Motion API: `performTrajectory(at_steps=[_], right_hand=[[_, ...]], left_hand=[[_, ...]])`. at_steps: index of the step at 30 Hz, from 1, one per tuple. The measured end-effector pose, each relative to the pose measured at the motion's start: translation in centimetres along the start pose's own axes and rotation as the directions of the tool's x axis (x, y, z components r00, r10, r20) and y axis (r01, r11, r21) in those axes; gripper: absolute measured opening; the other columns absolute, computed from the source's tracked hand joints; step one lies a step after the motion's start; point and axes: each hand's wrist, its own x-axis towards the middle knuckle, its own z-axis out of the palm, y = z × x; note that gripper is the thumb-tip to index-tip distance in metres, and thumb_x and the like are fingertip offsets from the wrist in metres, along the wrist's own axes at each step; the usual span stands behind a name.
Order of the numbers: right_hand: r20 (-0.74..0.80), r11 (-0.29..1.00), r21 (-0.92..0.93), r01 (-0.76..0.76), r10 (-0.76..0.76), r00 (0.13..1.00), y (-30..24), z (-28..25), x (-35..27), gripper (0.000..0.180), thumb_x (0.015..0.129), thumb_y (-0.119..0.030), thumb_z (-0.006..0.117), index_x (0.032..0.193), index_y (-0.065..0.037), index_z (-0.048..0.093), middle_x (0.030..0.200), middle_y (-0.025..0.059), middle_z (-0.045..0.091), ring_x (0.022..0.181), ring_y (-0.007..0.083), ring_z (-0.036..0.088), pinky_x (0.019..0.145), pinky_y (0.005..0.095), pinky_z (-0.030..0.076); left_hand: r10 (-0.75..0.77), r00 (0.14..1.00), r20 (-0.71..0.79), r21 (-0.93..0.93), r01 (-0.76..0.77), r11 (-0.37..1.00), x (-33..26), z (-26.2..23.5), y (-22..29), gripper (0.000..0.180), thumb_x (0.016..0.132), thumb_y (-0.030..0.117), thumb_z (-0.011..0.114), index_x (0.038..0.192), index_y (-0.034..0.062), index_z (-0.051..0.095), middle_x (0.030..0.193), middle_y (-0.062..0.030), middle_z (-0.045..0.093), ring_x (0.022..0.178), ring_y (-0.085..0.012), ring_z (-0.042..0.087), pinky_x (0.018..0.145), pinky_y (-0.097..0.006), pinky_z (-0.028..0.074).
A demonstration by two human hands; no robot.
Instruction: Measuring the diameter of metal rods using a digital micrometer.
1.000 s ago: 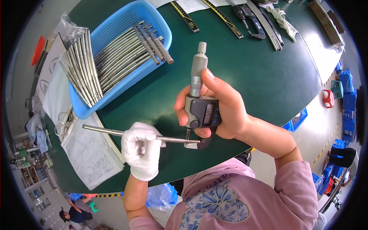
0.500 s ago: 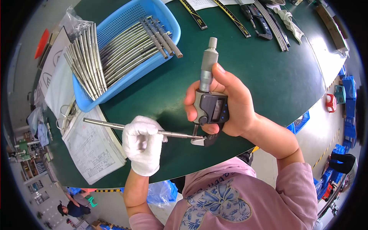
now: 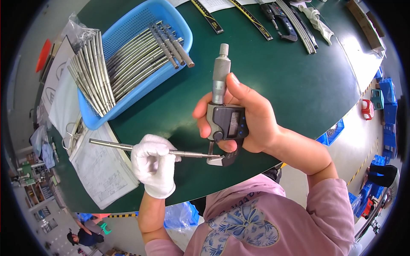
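As seen from beside the bench, left to right:

Papers (image 3: pixel 100 173): lie at the table's left edge, under the rod's free end.

Basket (image 3: pixel 128 25): blue, upper left on the table (image 3: pixel 290 85); holds a batch of metal rods. One bundle (image 3: pixel 92 72) leans over its left rim; three shorter pins (image 3: pixel 173 38) lie across the top.

Left hand (image 3: pixel 154 164): white glove, fingers closed round the rod near its middle, holding it level.

Rod (image 3: pixel 113 145): thin, steel, stepped. Free end points left over the papers; right end sits in the micrometer's gap, above the table's near edge.

Micrometer (image 3: pixel 226 121): digital, held upright, thimble at top, frame at bottom. The rod's tip lies between anvil and spindle; whether the faces touch the rod cannot be told.

Right hand (image 3: pixel 252 123): bare, fingers wrapped round the micrometer body, thumb lying up beside the thimble.

Far edge: rulers (image 3: pixel 207 17), a caliper (image 3: pixel 279 19), a rod bundle and a rag (image 3: pixel 314 17), untouched.

Progress: rod is picked up and seated in the gauge; judged as mid-measurement. The display is unreadable from here. Remaining, as a judgement: take the reading, set this rod aside, and work through the many rods in the basket.
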Motion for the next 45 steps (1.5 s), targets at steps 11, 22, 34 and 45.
performTrajectory(at_steps=[11,22,34,45], right_hand=[[-0.01,0.999,0.032,-0.042,0.042,0.999,-0.31,0.03,0.07,0.063,0.081,-0.056,0.028,0.083,0.001,0.054,0.066,0.0115,0.057,0.038,0.0129,0.042,0.039,0.0219,0.036],[0.016,1.0,-0.019,-0.021,0.022,1.0,-0.3,0.04,0.09,0.067,0.082,-0.058,0.023,0.084,0.001,0.054,0.068,0.0157,0.056,0.039,0.0139,0.044,0.033,0.0216,0.036],[-0.009,0.996,0.055,-0.075,0.076,0.997,-0.43,0.04,0.01,0.064,0.08,-0.058,0.028,0.082,0.001,0.053,0.066,0.0114,0.057,0.038,0.0127,0.042,0.038,0.022,0.035],[0.001,0.999,0.004,-0.043,0.043,0.999,-0.31,-0.03,-0.21,0.063,0.079,-0.059,0.032,0.079,0.0,0.054,0.063,0.0096,0.057,0.036,0.0124,0.042,0.037,0.0219,0.034]], left_hand=[[0.023,1.0,-0.015,-0.017,-0.023,1.0,0.06,-0.24,-0.14,0.017,0.075,-0.007,0.048,0.085,0.0042,0.041,0.071,-0.0122,0.048,0.051,-0.0105,0.045,0.045,-0.021,0.043],[0.018,0.998,-0.062,-0.006,-0.018,1.0,0.08,0.22,0.02,0.012,0.077,-0.002,0.048,0.084,0.0053,0.041,0.07,-0.0102,0.045,0.05,-0.0115,0.044,0.044,-0.02,0.039],[0.017,0.997,-0.077,0.026,-0.015,1.0,0.12,0.16,0.05,0.008,0.079,0.004,0.048,0.083,0.0065,0.042,0.067,-0.0085,0.044,0.049,-0.0118,0.041,0.044,-0.021,0.037],[0.016,0.996,-0.092,-0.053,-0.021,0.998,0.13,-0.01,-0.05,0.016,0.073,-0.008,0.047,0.084,0.0031,0.042,0.071,-0.0122,0.047,0.051,-0.0119,0.046,0.045,-0.021,0.042]])
